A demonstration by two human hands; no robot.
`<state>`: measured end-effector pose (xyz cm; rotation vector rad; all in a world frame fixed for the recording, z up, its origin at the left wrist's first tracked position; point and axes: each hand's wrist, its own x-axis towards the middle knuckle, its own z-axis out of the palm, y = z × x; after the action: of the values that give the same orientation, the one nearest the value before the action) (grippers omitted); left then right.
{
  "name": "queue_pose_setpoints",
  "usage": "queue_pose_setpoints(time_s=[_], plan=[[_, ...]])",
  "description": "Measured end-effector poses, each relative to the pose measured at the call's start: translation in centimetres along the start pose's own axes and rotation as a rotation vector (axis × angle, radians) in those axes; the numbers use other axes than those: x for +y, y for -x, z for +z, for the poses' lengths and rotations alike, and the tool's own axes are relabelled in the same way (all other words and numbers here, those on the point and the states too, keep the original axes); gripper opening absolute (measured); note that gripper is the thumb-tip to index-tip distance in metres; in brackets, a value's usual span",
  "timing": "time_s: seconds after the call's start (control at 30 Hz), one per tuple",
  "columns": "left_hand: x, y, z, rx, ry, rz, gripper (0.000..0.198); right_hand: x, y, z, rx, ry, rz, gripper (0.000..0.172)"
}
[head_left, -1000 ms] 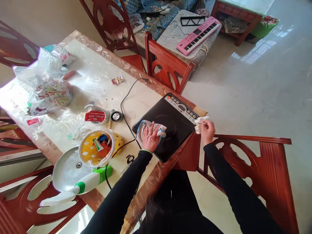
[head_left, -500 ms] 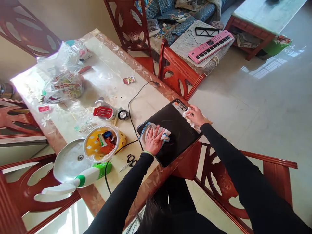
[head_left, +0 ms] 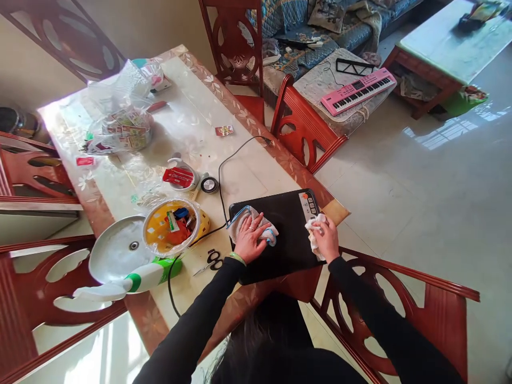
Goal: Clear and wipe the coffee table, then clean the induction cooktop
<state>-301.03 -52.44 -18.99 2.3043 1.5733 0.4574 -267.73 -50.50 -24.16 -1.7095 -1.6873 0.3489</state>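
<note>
A black induction cooktop (head_left: 288, 256) lies near the table's front right corner, its control strip with an orange button (head_left: 305, 196) at the right end. My left hand (head_left: 251, 240) rests flat, fingers apart, on a folded grey cloth with blue edging (head_left: 242, 220) at the cooktop's left side. At the right end, my right hand (head_left: 328, 239) is closed on a crumpled white cloth (head_left: 314, 234), touching the cooktop's edge beside the controls. A black power cord (head_left: 221, 181) runs along the table left of the cooktop.
Scissors (head_left: 212, 261), a green-and-white spray bottle (head_left: 148, 276), a yellow basket (head_left: 206, 224) and a pan lid (head_left: 106, 261) stand to the left. Farther back are a mug (head_left: 191, 184) and a plastic bag (head_left: 128, 128). Wooden chairs (head_left: 308, 122) surround the table (head_left: 256, 170).
The cooktop has turned clockwise, its right end swinging toward me. Both hands stay on their cloths, and my right hand moves nearer with that end. The camera view has shifted somewhat.
</note>
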Motion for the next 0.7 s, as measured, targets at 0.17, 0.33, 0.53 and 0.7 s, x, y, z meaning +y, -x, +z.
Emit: queue_pose_setpoints(time_s=[0.17, 0.33, 0.53, 0.7], plan=[[3.0, 1.8, 3.4, 0.119, -0.050, -0.108, 0.058, -0.1, 5.4, -1.9, -0.097, 0.071, -0.236, 0.027], [3.1, 2.0, 4.3, 0.098, -0.099, -0.110, 0.061, -1.4, -4.4, 1.4, -0.170, 0.024, -0.253, 0.025], [3.1, 1.7, 4.0, 0.073, -0.117, -0.116, 0.063, -2.3, -4.6, 1.9, -0.093, 0.083, -0.178, 0.027], [3.0, 1.9, 4.2, 0.093, -0.116, -0.111, 0.060, -0.6, 1.2, -0.2, -0.135, 0.091, -0.214, 0.022]])
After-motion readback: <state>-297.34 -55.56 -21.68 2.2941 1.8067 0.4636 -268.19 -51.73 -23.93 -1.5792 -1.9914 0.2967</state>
